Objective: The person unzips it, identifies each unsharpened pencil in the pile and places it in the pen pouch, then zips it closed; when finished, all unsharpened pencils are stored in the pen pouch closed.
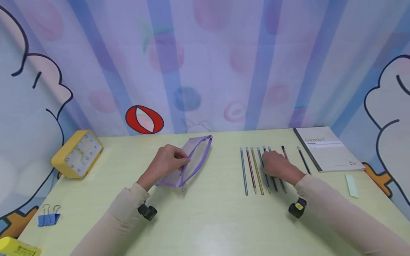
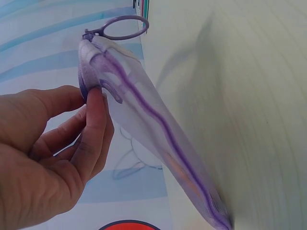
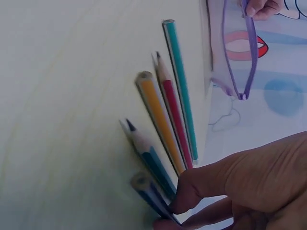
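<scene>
In the head view my left hand pinches the rim of a purple-edged mesh zip pouch, whose mouth gapes. The left wrist view shows thumb and forefinger on the pouch near its end, beside a purple ring. My right hand reaches down over a row of pencils. Thumb and finger pinch a dark blue pencil in the right wrist view. Beside it lie a blue pencil, a yellow pencil, a red pencil and a teal pencil.
Right of the row lie a dark pencil, a notebook and a pale green strip. On the left stand a yellow alarm clock, a blue binder clip and a yellow highlighter. A printed curtain hangs behind the table.
</scene>
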Motion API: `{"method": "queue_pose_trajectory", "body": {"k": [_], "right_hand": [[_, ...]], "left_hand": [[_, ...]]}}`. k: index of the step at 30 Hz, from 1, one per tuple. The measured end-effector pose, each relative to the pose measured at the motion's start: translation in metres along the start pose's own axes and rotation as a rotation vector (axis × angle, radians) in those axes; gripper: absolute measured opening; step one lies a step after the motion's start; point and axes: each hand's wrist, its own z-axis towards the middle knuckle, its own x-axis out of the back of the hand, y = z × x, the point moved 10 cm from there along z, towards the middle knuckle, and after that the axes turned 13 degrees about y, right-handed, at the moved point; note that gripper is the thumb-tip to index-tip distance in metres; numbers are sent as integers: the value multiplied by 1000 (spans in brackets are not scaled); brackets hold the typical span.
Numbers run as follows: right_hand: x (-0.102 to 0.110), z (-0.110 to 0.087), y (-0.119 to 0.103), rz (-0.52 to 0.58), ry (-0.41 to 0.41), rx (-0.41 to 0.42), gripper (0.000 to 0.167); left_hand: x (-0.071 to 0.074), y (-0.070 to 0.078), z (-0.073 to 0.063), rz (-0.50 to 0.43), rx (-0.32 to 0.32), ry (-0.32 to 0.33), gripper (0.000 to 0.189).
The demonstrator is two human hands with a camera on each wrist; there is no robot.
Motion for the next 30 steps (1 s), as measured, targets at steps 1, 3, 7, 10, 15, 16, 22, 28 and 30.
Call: {"method": "queue_pose_trajectory", "body": {"k": [1, 3, 7, 10, 15, 16, 22, 28, 30], "right_hand": [[1, 0, 1, -2, -5, -9, 12], [3, 2, 3, 3, -14, -23, 10], [14, 5, 4, 73, -53, -38, 24], [26, 7, 2, 156, -91, -51, 55], [49, 9, -14, 371, -116, -75, 75], [52, 9, -19, 441, -117, -74, 75], [53, 4, -70, 897, -196, -30, 74], [17, 1, -119, 1171, -371, -88, 77], [2, 2, -132, 1223, -411, -127, 77]], "left_hand": [[0, 0, 0, 0, 1, 0, 17], [1, 0, 0, 2, 1, 1, 18], [2, 1, -1, 8, -1, 2, 19], [3, 2, 0, 11, -5, 4, 20], [3, 3, 2, 2, -8, 4, 20], [2, 3, 2, 1, -7, 2, 20], [-1, 4, 2, 1, -2, -7, 20], [-4, 4, 1, 2, -2, -11, 18], [-5, 4, 1, -4, 0, -9, 18]]}}
